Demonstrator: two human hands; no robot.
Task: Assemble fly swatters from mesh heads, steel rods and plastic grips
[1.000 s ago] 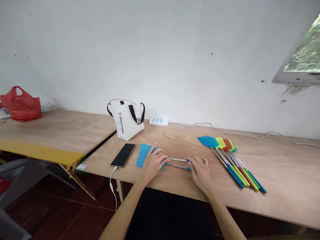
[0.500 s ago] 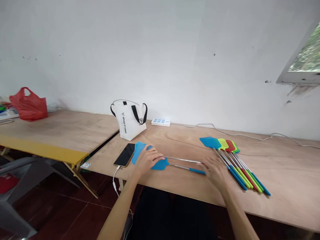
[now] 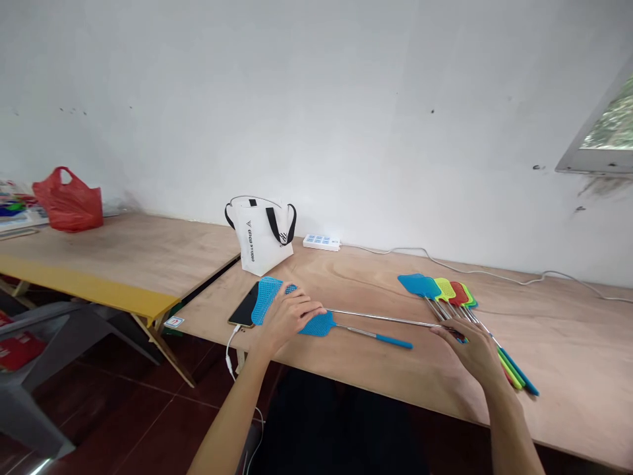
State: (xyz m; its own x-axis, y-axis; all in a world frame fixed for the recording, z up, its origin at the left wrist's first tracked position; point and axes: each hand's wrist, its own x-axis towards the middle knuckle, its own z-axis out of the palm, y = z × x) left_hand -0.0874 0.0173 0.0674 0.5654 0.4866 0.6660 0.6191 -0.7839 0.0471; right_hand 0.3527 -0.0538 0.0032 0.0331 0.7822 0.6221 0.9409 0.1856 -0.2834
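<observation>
Left hand (image 3: pixel 287 315) lies flat on the mesh head of a fly swatter (image 3: pixel 266 295); right hand (image 3: pixel 472 349) pinches its handle. Probably light and whippy: grip the handle.

Bare table (image 3: pixel 361 274) wide open in middle, toward wall. Phone (image 3: pixel 242 308), white bag (image 3: pixel 262 243) block left. Swatter row (image 3: pixel 448 290) blocks right.

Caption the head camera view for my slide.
Left hand presses a blue swatter head; right hand holds the end of its extended rod.
</observation>
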